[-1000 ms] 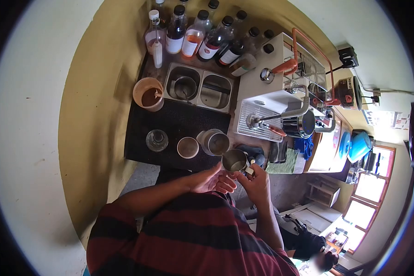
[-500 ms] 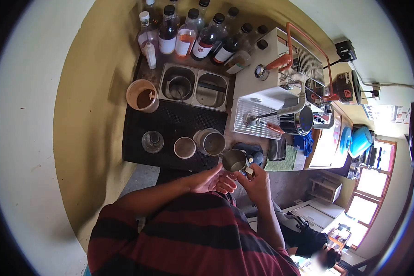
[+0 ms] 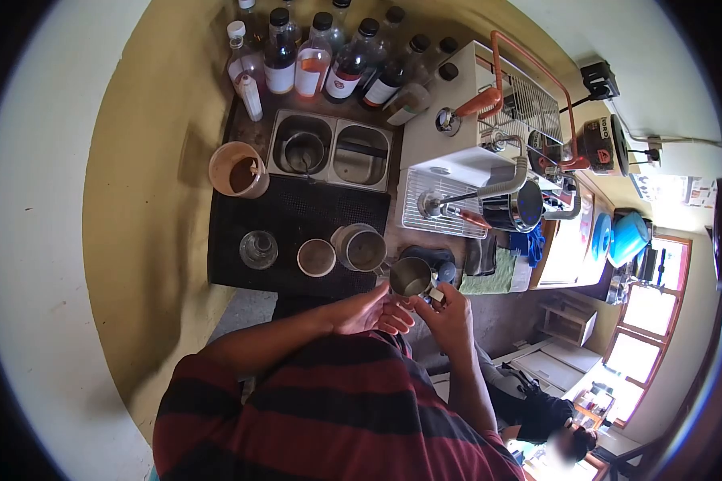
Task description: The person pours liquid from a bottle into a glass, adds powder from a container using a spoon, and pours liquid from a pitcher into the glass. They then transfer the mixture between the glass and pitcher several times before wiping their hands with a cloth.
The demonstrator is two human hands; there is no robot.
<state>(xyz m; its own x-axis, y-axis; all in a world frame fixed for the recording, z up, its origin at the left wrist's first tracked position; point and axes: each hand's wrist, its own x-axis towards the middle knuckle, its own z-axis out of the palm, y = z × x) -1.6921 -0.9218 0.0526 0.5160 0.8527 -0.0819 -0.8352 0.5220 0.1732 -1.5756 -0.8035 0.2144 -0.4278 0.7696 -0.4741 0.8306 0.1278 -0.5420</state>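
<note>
Grey metal, the jug is held up near the front edge of the table, its open mouth facing the camera. The right hand pinches it by the handle side, thumb and fingers closed there. The left hand is open, palm turned up and fingers loosely curled, just beside the jug's lower side (whether a fingertip touches it, I cannot tell). To the left, on a black mat, a second jug stands nearest the held one, then a round cup, then a clear glass. A tub with something brown inside sits at the mat's far left corner, next to two sunken steel basins, the left one holding a metal pot. Bottles with mostly black caps line the wall behind. Right of the basins is a white machine with a slatted tray; beyond that tray lie a green cloth and a blue cloth. Another person is farther off, at lower right.
</note>
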